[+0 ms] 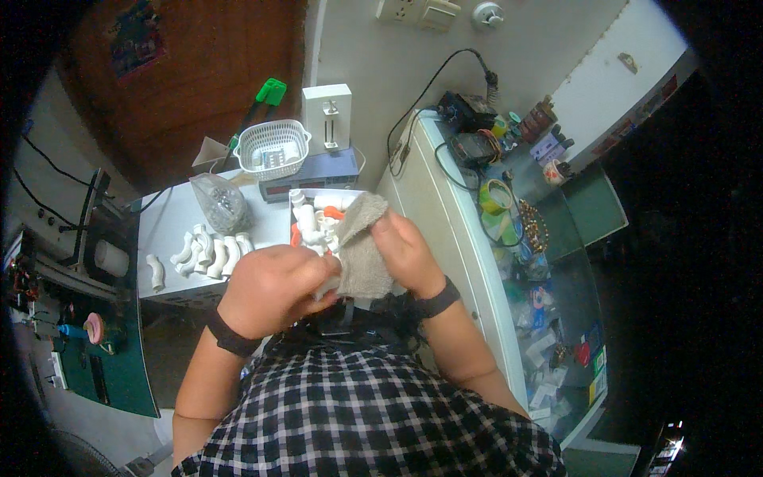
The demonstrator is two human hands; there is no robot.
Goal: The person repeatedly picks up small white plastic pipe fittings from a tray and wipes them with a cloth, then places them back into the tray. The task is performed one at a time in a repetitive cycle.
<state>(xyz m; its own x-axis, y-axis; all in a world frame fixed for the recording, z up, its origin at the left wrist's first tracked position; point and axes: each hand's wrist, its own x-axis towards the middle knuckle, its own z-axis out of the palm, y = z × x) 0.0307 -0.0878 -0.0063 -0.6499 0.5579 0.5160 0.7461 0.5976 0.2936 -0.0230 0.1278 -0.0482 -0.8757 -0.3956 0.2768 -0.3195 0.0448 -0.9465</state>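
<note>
A beige cloth (365,262) hangs from my right hand (408,253), pinched between thumb and fingers. My left hand (280,286) is closed beside the cloth's left edge on a small whitish piece (327,288), mostly hidden by the fingers. Just beyond both hands, a white box (357,192) holds white plastic pipe fittings (307,219) and orange-handled valves (333,212). Several curved white plastic pipe pieces (218,257) lie on the white table (161,223) left of my left hand, with one similar piece (156,272) apart from them.
Behind the pipe pieces stands a clear plastic bag of small parts (220,206). A white plastic basket (273,149) rests on a grey device (316,179). To the right, a glass-topped counter (506,310) carries green tape (496,197), cables and small packets. A green-topped table (113,381) stands at left.
</note>
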